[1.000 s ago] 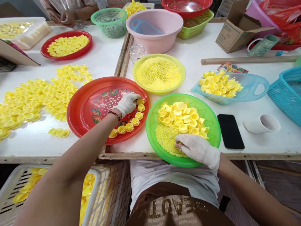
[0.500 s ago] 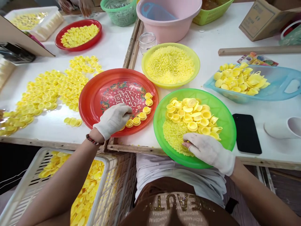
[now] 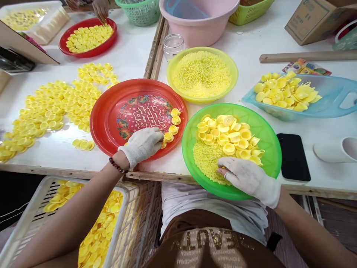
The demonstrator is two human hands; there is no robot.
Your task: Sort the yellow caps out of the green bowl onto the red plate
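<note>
My left hand (image 3: 145, 144), in a white glove with bare fingertips, is over the near right part of a red tray (image 3: 107, 111). Its fingers are closed by a curved row of small yellow cups (image 3: 173, 129) along the tray's right side; anything in them is hidden. Over a green plate (image 3: 269, 130) is my gloved right hand (image 3: 245, 176), thumb and fingers together at a heap of yellow granules (image 3: 208, 158). What it may hold does not show. Empty-looking yellow cups (image 3: 228, 134) are piled behind that hand on the same plate.
A yellow bowl of granules (image 3: 202, 74) stands behind both plates. To the right are a blue scoop with yellow cups (image 3: 334, 96), a black phone (image 3: 294, 158) and a white cup (image 3: 329, 150). Many cups (image 3: 55, 104) lie left. Another person's hand (image 3: 100, 9) reaches into a far red tray (image 3: 110, 41).
My left hand has shifted right along the row of cups, covering some of its near end. My right hand has stayed at the granules. The other person's hand has come down to the far tray.
</note>
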